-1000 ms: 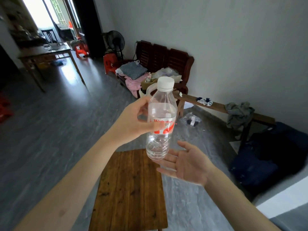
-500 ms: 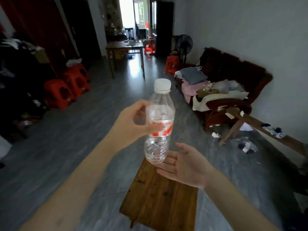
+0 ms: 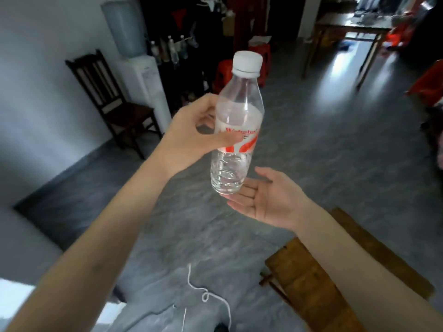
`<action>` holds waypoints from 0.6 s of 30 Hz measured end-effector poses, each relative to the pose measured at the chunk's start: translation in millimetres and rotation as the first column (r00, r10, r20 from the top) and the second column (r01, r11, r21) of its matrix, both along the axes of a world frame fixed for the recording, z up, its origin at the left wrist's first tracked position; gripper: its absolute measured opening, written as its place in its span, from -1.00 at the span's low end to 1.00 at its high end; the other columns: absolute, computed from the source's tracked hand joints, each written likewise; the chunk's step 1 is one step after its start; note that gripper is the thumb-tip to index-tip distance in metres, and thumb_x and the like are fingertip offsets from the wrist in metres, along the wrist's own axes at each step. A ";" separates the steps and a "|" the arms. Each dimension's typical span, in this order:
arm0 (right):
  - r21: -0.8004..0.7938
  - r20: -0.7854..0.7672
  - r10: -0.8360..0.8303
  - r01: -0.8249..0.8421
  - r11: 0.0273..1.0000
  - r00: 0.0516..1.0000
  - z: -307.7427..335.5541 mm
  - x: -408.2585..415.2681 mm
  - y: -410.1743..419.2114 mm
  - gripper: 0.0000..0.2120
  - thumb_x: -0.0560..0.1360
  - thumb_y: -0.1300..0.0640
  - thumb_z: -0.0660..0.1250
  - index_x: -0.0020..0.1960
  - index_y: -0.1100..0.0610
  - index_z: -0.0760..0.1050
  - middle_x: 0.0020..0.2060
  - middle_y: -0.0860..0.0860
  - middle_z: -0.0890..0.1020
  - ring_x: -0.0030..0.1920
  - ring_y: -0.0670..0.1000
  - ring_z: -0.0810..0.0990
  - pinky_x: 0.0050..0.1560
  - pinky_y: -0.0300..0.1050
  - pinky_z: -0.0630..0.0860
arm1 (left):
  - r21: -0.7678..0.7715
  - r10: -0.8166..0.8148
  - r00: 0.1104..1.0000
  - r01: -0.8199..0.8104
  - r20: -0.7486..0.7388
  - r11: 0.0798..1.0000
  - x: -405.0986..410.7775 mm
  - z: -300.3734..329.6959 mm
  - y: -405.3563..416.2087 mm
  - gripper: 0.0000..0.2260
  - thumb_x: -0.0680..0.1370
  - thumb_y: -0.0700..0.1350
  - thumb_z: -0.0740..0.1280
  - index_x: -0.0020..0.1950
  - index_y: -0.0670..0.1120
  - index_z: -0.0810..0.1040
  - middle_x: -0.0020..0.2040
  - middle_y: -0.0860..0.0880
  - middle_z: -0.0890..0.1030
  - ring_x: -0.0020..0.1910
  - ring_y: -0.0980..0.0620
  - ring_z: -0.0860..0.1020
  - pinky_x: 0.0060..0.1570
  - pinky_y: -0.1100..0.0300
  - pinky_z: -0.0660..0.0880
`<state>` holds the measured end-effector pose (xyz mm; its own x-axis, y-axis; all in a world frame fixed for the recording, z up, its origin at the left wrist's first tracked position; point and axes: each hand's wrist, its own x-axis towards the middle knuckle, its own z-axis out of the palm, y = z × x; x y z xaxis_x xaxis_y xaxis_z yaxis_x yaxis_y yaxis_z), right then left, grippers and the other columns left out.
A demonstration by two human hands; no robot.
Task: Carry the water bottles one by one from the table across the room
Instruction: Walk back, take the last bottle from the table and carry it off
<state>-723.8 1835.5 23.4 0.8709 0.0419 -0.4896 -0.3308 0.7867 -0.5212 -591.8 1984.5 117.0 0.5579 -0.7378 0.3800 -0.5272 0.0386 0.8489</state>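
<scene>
Above the grey floor (image 3: 323,152), with a low wooden table (image 3: 309,288) down to the right of the water bottle (image 3: 236,130), the bottle stands nearly upright in mid-air. Left of it, the left hand (image 3: 191,137) wraps its labelled middle, thumb across the front. Just under its base, the right hand (image 3: 268,200) lies flat, palm up, holding nothing; contact is unclear.

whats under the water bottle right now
The right hand, open and palm up, sits just under the water bottle; whether they touch is unclear. The left hand grips its label. Grey floor lies below.
</scene>
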 end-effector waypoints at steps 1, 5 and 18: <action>0.001 -0.001 0.034 -0.034 0.999 0.999 -1.3 17.1 12.5 -0.47 0.64 -0.06 0.08 0.38 0.33 0.42 0.26 0.27 0.60 0.19 0.20 0.65 0.17 0.06 0.61 | 0.004 0.044 0.999 -0.044 0.001 0.999 10.6 -1.4 16.4 -0.61 0.35 0.04 0.55 0.13 0.07 0.58 0.04 0.09 0.69 0.15 -0.10 0.65 0.25 -0.15 0.54; 0.017 -0.012 0.203 -0.203 0.979 0.979 -6.3 70.7 62.4 -0.47 0.65 -0.06 0.07 0.41 0.32 0.40 0.27 0.26 0.59 0.30 0.20 0.58 0.28 0.07 0.53 | 0.027 0.214 0.977 -0.213 -0.027 0.977 40.9 -9.2 82.1 -0.62 0.35 0.02 0.55 0.14 0.08 0.59 0.10 0.01 0.72 0.15 -0.03 0.66 0.24 -0.18 0.55; 0.067 -0.102 0.497 -0.493 0.867 0.862 -34.9 156.8 128.0 -0.47 0.64 -0.06 0.11 0.41 0.32 0.40 0.29 0.27 0.58 0.36 0.22 0.52 0.18 0.06 0.58 | 0.104 0.530 0.842 -0.521 -0.097 0.847 76.3 -45.1 176.8 -0.53 0.35 0.05 0.56 0.21 -0.05 0.59 0.09 0.02 0.71 0.12 -0.02 0.67 0.24 -0.08 0.58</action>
<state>-567.0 1963.5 -11.5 0.6701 0.4734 -0.5717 -0.7362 0.5219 -0.4308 -515.5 2161.4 72.0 0.9066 -0.3433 0.2453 -0.3475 -0.2779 0.8956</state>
